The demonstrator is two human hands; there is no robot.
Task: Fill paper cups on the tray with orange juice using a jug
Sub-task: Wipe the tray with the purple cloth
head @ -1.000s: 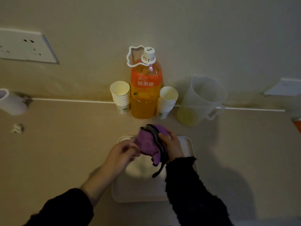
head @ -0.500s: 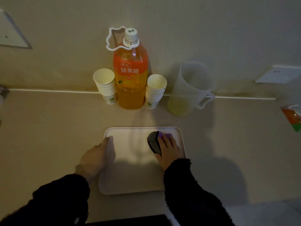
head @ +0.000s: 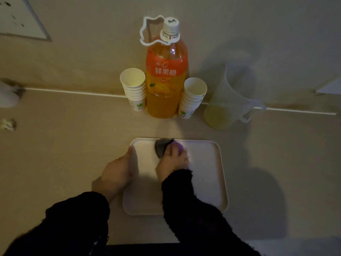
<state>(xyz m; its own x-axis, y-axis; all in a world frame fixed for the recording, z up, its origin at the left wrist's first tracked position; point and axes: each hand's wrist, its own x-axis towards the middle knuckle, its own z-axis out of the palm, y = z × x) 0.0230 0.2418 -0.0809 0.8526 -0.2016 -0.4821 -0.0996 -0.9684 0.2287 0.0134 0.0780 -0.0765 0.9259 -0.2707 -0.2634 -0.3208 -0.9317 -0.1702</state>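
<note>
A white tray (head: 206, 172) lies on the beige counter in front of me, with no cups on it. My right hand (head: 172, 165) presses a bunched purple and grey cloth (head: 162, 147) onto the tray near its far edge. My left hand (head: 118, 170) rests against the tray's left rim, its thumb touching the edge. Behind the tray, against the wall, stands a large orange juice bottle (head: 166, 80) with its white cap on. Two stacks of paper cups flank it, the left stack (head: 134, 89) and the right stack (head: 192, 97). A clear plastic jug (head: 232, 100) with a little pale liquid stands to the right.
A crumpled scrap (head: 8, 124) and a white roll-like object (head: 7, 97) lie at the counter's left edge. A wall socket plate (head: 20, 19) sits at the upper left. The counter's near edge runs just below the tray.
One second ago both hands held the cloth above the tray. Now my right hand presses it on the tray and has slid it toward the far edge, while my left hand has gone to the left rim.
</note>
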